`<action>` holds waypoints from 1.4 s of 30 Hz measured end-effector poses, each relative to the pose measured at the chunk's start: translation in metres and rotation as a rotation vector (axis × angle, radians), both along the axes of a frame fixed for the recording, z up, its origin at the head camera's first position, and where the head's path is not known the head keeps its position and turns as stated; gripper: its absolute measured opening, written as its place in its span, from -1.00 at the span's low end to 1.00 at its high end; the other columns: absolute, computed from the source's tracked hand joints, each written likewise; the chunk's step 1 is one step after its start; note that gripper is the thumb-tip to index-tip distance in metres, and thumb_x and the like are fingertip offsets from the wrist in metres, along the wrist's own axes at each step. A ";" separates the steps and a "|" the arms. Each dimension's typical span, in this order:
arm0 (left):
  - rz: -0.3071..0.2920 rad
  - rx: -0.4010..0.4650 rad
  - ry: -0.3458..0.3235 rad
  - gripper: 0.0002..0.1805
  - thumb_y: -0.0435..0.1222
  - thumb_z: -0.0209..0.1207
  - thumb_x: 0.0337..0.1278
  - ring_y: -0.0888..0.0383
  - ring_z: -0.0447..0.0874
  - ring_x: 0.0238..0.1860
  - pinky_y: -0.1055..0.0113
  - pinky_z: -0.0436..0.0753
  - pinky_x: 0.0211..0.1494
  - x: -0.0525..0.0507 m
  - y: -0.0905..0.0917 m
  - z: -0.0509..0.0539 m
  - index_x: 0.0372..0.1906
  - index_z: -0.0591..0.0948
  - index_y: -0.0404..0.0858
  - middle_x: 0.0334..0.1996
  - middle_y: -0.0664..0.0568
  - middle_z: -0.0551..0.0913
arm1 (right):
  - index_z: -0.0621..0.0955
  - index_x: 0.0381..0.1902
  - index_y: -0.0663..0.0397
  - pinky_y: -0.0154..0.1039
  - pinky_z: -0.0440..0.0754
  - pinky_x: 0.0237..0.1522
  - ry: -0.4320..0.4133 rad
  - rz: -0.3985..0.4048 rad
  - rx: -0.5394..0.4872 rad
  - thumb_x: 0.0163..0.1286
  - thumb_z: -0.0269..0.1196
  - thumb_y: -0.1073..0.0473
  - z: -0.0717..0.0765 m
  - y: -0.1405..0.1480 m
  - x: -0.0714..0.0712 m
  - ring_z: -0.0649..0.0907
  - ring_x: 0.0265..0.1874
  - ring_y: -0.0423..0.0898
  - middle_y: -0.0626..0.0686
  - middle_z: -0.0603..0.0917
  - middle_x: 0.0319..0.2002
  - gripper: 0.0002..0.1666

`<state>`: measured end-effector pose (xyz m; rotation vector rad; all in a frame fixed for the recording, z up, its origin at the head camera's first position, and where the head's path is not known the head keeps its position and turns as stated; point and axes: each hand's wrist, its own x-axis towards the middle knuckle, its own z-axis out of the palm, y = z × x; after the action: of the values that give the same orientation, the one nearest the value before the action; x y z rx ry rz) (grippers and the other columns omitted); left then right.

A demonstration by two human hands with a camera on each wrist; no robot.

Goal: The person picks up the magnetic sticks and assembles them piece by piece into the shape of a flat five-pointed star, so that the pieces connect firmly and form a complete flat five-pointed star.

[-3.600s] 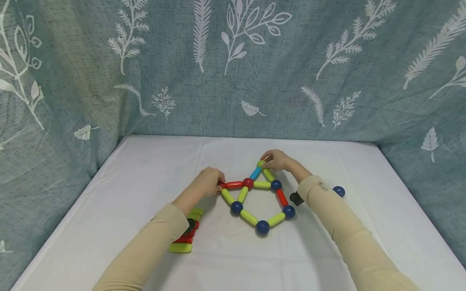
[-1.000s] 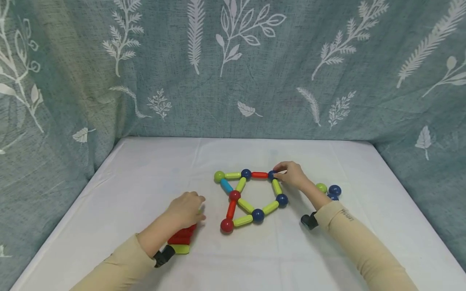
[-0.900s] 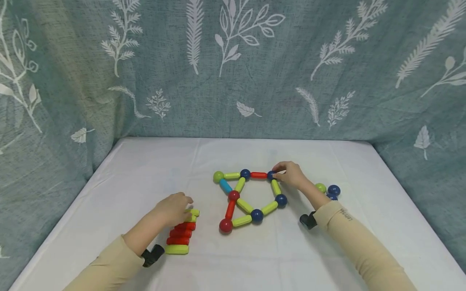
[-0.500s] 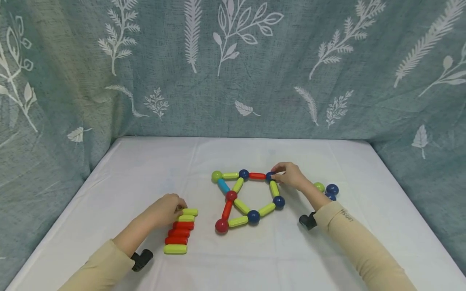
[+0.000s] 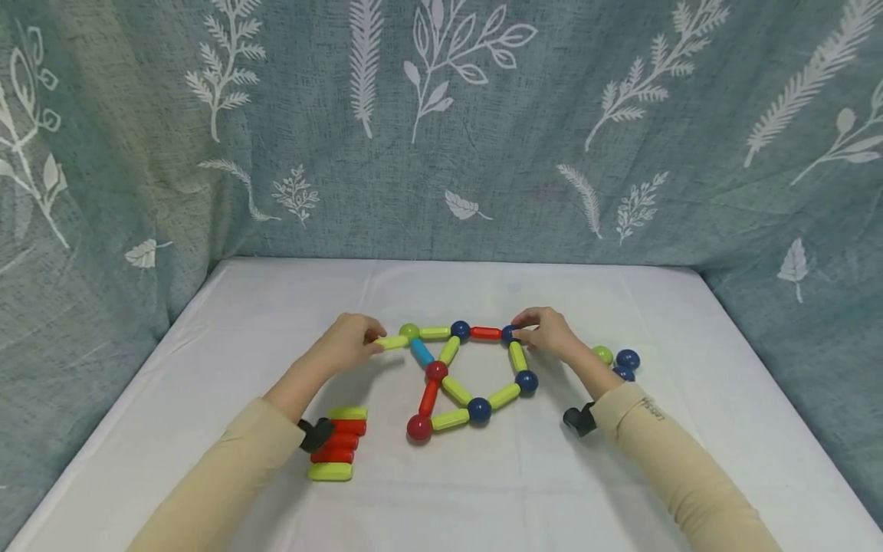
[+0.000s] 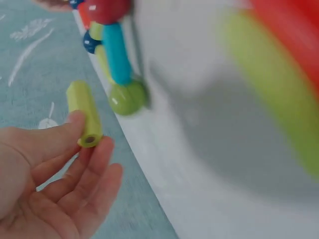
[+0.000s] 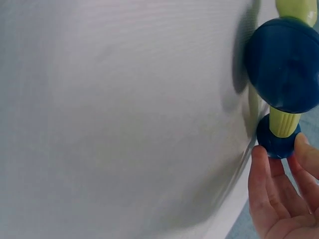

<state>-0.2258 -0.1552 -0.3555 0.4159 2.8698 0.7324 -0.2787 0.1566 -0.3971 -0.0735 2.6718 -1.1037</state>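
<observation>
Between thumb and fingers the left hand (image 5: pixel 347 343) pinches a yellow-green rod (image 5: pixel 393 343), its far end close to the green ball (image 5: pixel 409 331) at the shape's left corner. In the left wrist view a gap shows between the held rod (image 6: pixel 83 107) and the green ball (image 6: pixel 128 98). The right hand (image 5: pixel 548 331) pinches the blue ball (image 5: pixel 508 334) at the shape's upper right, also seen in the right wrist view as a blue ball (image 7: pixel 277 143). Linked rods and balls form a flat closed outline, with a red ball (image 5: pixel 437 371) and a blue rod (image 5: pixel 421 353).
By the left wrist lies a stack of red rods (image 5: pixel 339 441) and yellow-green rods (image 5: pixel 331 471). Near the right forearm sit a loose green ball (image 5: pixel 603 354) and blue balls (image 5: pixel 628 359). A patterned curtain (image 5: pixel 386 192) hangs behind the white table (image 5: pixel 483 506).
The left hand has moved from the rod stack up and right to the green ball, carrying a yellow-green rod from the stack's top. The right hand stays on the blue ball.
</observation>
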 end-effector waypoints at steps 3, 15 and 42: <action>0.029 0.056 -0.016 -0.79 -0.40 0.14 0.15 0.01 0.56 -0.18 0.21 0.56 -0.12 -0.025 0.022 0.001 -0.14 0.61 -0.42 -0.23 -0.16 0.63 | 0.56 -0.04 0.19 -0.29 0.60 -0.29 0.006 0.002 0.004 0.27 0.21 0.25 0.000 -0.001 0.000 0.63 -0.31 -0.06 0.18 0.58 -0.03 -0.71; 0.302 0.159 -0.131 -0.71 -0.19 0.25 0.05 0.04 0.55 -0.12 0.26 0.53 -0.09 -0.073 0.110 -0.012 -0.16 0.67 -0.28 -0.15 -0.07 0.62 | 0.56 -0.06 0.22 -0.28 0.60 -0.30 0.027 0.018 0.024 0.28 0.19 0.27 -0.001 0.000 0.000 0.63 -0.33 -0.07 0.20 0.58 -0.04 -0.72; 0.288 -0.061 -0.209 -0.67 -0.09 0.14 0.13 0.05 0.56 -0.21 0.15 0.50 -0.10 -0.072 0.119 -0.014 -0.16 0.66 -0.25 -0.18 -0.04 0.62 | 0.57 -0.06 0.20 -0.27 0.60 -0.26 0.012 0.004 0.051 0.27 0.20 0.26 0.002 -0.001 -0.001 0.61 -0.23 -0.04 0.18 0.59 -0.03 -0.73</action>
<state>-0.2974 -0.0366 -0.3695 -0.0822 2.7715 0.6818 -0.2794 0.1559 -0.3951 -0.0760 2.7079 -1.0368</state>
